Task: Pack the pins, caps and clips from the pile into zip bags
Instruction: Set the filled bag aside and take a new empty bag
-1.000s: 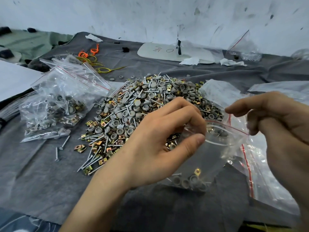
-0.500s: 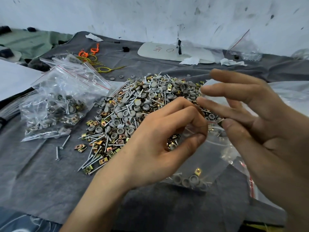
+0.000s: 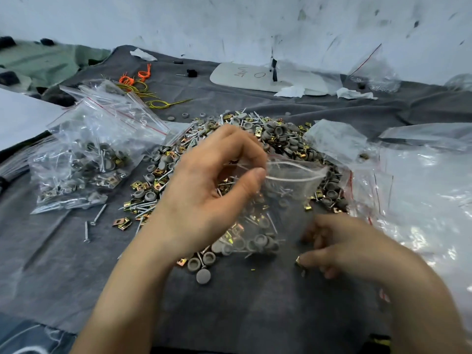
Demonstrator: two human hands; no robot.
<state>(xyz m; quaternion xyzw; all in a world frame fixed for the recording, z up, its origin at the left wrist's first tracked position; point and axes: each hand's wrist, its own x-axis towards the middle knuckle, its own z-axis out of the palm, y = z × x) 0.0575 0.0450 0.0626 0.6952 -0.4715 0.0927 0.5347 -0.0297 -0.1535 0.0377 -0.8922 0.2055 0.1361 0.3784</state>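
The left hand [image 3: 212, 190] holds the zip bag [image 3: 286, 198] up in front of the pile [image 3: 268, 139]. Its thumb and curled fingers pinch 1 side of the rim so the mouth gapes toward the right, and the rest of the rim hangs unsupported. Grey caps [image 3: 258, 245], a few pins [image 3: 272, 224] and some clips [image 3: 231, 240] already lie in the bag's bottom, which sits low over the grey cloth [image 3: 76, 264], next to a few loose caps [image 3: 203, 275]. The right hand [image 3: 342, 245] is down on the cloth, below and to the right of the bag, with its fingers curled in. As far as the blur allows, its thumb and forefinger nip a small gold clip [image 3: 298, 261]. The likeliest slip from here is at the mouth: held on 1 side only, the thin film could sag or fold shut as the right hand comes up, and the clip would bounce off the rim onto the cloth. The clip looks tiny and slick, so a loose pinch could drop it on the way. The pins are the other worry, since their points could poke through the film if the bag is shaken or set down hard. Tipping the bag while reaching could let the contents slide out. Filled bags [image 3: 84, 162] lie well apart at left and empty bags [image 3: 421, 195] at right, where a stray piece could vanish under the film
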